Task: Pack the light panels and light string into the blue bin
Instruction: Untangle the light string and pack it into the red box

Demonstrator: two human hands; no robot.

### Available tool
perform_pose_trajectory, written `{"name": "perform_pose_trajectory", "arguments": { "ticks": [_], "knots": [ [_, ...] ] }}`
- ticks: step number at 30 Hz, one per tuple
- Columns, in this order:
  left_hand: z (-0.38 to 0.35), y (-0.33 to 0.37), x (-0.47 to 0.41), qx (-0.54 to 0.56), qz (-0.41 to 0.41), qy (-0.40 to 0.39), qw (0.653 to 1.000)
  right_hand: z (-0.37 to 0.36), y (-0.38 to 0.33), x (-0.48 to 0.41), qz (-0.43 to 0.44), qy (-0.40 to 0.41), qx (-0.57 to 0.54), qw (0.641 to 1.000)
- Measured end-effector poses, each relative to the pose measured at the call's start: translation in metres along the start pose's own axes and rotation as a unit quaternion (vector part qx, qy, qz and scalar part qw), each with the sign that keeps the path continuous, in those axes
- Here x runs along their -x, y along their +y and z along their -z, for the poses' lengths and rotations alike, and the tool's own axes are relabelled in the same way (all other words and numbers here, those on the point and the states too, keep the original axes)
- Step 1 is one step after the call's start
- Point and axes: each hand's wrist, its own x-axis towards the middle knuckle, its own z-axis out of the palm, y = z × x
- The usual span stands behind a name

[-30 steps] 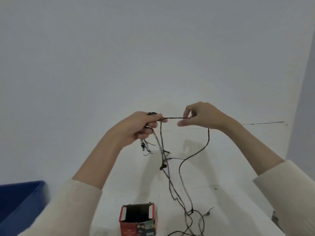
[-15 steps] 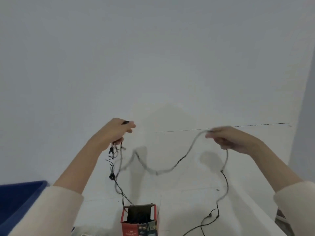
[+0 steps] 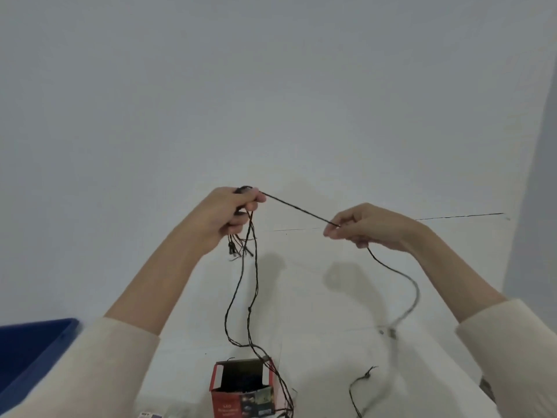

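A dark light string (image 3: 256, 285) hangs in loops from my left hand (image 3: 229, 215), which is closed around a gathered bundle of it in mid-air. A taut stretch of the string runs down and right to my right hand (image 3: 364, 226), which pinches it between thumb and fingers. From my right hand the string sags to the white table (image 3: 325, 342) and trails off at the bottom. A corner of the blue bin (image 3: 33, 348) shows at the lower left. No light panels are in view.
An open red cardboard box (image 3: 242, 390) stands on the table near the bottom centre, with string loops falling beside it. A white wall fills the upper view. The table's right edge runs diagonally at the lower right.
My hands spread wide apart with the string slack between them, then came closer again. The string between them is now taut, and more loops hang from my left hand.
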Motion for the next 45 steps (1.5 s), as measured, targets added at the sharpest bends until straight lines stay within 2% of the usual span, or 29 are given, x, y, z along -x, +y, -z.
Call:
{"name": "perform_pose_trajectory", "arguments": {
  "ticks": [4,6,8,9,10,11,12,13,14,16,17,19,22,24,27,29,31,32,34,35,37,38,40,41,42,44,45],
  "knots": [
    [0.027,-0.004,-0.005,0.171,-0.017,0.099,0.98,0.001,0.063,0.003,-0.118,0.029,0.115,0.986],
    [0.056,-0.003,-0.003,0.157,-0.02,0.142,0.977,0.008,0.096,0.017,-0.197,0.043,0.084,0.976],
    [0.069,-0.01,-0.001,0.045,0.002,0.171,0.984,0.011,0.11,0.027,-0.24,0.064,0.065,0.966],
    [0.066,-0.016,-0.002,-0.057,0.018,0.179,0.982,0.01,0.107,0.027,-0.241,0.077,0.063,0.965],
    [0.058,-0.022,-0.001,-0.186,0.032,0.18,0.965,0.008,0.097,0.024,-0.229,0.086,0.06,0.968],
    [0.047,-0.028,0.0,-0.323,0.03,0.177,0.929,0.006,0.083,0.02,-0.206,0.095,0.057,0.972],
    [0.033,-0.033,0.0,-0.422,0.01,0.157,0.893,0.005,0.065,0.014,-0.176,0.098,0.054,0.978],
    [0.015,-0.035,0.0,-0.457,-0.014,0.132,0.879,0.002,0.045,0.008,-0.14,0.091,0.053,0.984],
    [-0.004,-0.037,0.001,-0.433,-0.028,0.095,0.896,-0.002,0.022,0.003,-0.106,0.075,0.06,0.99],
    [-0.039,-0.034,0.005,-0.284,-0.016,0.004,0.959,-0.014,-0.021,-0.004,-0.045,0.036,0.1,0.993],
    [-0.052,-0.031,0.006,-0.223,0.001,-0.041,0.974,-0.019,-0.037,-0.006,-0.022,0.025,0.119,0.992],
    [-0.059,-0.024,0.003,-0.149,0.03,-0.098,0.983,-0.021,-0.056,-0.007,0.007,0.031,0.133,0.991],
    [-0.042,-0.013,0.0,-0.132,0.034,-0.114,0.984,-0.006,-0.054,-0.002,0.014,0.04,0.069,0.997],
    [-0.027,-0.009,-0.002,-0.101,0.022,-0.086,0.991,0.003,-0.038,0.002,0.003,0.014,0.011,1.0],
    [-0.003,-0.009,-0.011,0.015,0.008,0.023,1.0,0.003,-0.006,0.004,-0.033,-0.004,-0.016,0.999],
    [0.019,-0.012,-0.02,0.126,-0.004,0.116,0.985,0.001,0.02,0.005,-0.07,0.0,-0.018,0.997],
    [0.049,-0.018,-0.026,0.2,-0.012,0.21,0.957,-0.001,0.047,0.01,-0.111,0.009,-0.025,0.993],
    [0.062,-0.022,-0.028,0.204,-0.011,0.25,0.946,-0.003,0.06,0.012,-0.13,0.012,-0.037,0.991],
    [0.076,-0.034,-0.028,0.141,0.003,0.294,0.945,-0.008,0.076,0.016,-0.15,0.014,-0.085,0.985],
    [0.076,-0.041,-0.028,0.084,0.018,0.287,0.954,-0.011,0.077,0.015,-0.149,0.015,-0.114,0.982],
    [0.062,-0.051,-0.025,-0.068,0.058,0.217,0.972,-0.019,0.062,0.009,-0.126,0.019,-0.165,0.978],
    [0.052,-0.054,-0.023,-0.165,0.072,0.172,0.969,-0.022,0.048,0.005,-0.107,0.015,-0.174,0.979],
    [0.026,-0.054,-0.019,-0.335,0.054,0.099,0.935,-0.027,0.016,-0.002,-0.069,-0.011,-0.123,0.99],
    [0.012,-0.05,-0.016,-0.361,0.026,0.073,0.929,-0.03,-0.001,-0.005,-0.052,-0.026,-0.072,0.996],
    [-0.001,-0.044,-0.012,-0.345,0.003,0.041,0.938,-0.033,-0.016,-0.007,-0.037,-0.036,-0.024,0.998],
    [-0.022,-0.032,-0.006,-0.243,-0.006,-0.066,0.968,-0.037,-0.037,-0.012,-0.009,-0.04,0.023,0.999],
    [-0.028,-0.029,-0.004,-0.212,0.005,-0.125,0.969,-0.037,-0.043,-0.015,0.002,-0.033,0.028,0.999]
  ]
}}
